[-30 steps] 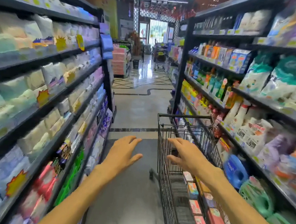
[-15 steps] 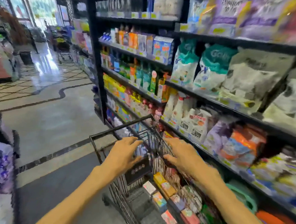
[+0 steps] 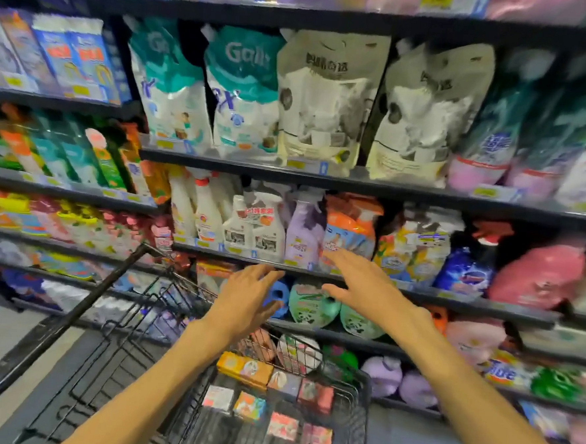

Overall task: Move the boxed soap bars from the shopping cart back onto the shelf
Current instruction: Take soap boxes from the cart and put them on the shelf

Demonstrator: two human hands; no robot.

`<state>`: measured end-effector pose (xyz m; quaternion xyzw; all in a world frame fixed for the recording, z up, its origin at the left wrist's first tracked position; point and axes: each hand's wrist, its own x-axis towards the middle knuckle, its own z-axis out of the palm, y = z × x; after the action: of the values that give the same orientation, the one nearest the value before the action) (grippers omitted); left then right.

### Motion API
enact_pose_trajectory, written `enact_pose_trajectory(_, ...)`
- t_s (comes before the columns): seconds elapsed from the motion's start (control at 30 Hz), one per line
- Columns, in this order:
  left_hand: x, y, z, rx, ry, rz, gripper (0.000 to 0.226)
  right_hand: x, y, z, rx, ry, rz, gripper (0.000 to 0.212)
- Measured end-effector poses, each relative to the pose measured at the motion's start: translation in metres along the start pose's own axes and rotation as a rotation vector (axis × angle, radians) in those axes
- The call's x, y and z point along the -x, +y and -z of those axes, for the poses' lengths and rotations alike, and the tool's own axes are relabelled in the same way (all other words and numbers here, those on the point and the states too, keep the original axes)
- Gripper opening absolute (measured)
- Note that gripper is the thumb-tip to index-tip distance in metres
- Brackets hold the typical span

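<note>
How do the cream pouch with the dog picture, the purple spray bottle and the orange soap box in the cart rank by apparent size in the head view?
1. Cream pouch
2. Purple spray bottle
3. Orange soap box, though it sits nearer the camera, so true size is unsure.

My left hand (image 3: 245,301) and right hand (image 3: 366,288) hover empty, fingers spread, mid-frame above the shopping cart (image 3: 363,391) holding boxed soap bars (image 3: 245,370).

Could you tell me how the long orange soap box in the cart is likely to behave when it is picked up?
The orange box looks like stiff, flat-sided carton, so it should probably keep its shape and not roll. It lies flat among other boxes in the cart, so tipping seems unlikely. Its finish looks glossy, perhaps slightly slippery.
</note>
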<state>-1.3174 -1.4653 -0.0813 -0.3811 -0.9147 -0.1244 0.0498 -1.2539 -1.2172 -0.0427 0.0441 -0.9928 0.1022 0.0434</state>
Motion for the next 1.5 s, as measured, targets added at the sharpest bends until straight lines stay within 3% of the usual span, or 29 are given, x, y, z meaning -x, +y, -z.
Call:
enact_pose_trajectory(0.37, -0.043, -0.015, -0.117, 0.164, -0.250, -0.274, 0.054, 0.040, 0.039, -0.085, -0.010, -0.106, -0.376, 0.066)
enact_pose_trajectory(0.6, 0.000, -0.040, -0.228, 0.235, -0.558, -0.267, 0.052, 0.076, 0.031, -0.233, -0.208, -0.298, -0.530, 0.061)
enact_pose_trajectory(0.77, 0.039, -0.053, -0.328, 0.215, -0.754, -0.168, 0.052, 0.100, 0.029, -0.340, -0.238, -0.562, -0.591, 0.052)
enact_pose_trajectory(0.97, 0.069, -0.074, -0.457, 0.170, -0.838, -0.137, 0.044, 0.122, 0.041, -0.442, -0.258, -0.577, -0.600, 0.054)
enact_pose_trajectory(1.13, 0.083, -0.081, -0.530, -0.024, -0.806, -0.158, 0.065, 0.139, 0.053, -0.499, -0.231, -0.591, -0.633, 0.055)
enact_pose_trajectory(1.33, 0.083, -0.073, -0.555, -0.131, -0.843, -0.166, 0.078, 0.146, 0.060, -0.512, -0.392, -0.612, -0.721, 0.051)
enact_pose_trajectory(1.5, 0.075, -0.069, -0.552, -0.159, -0.879, -0.116, 0.071, 0.148, 0.066, -0.504, -0.251, -0.595, -0.662, 0.054)
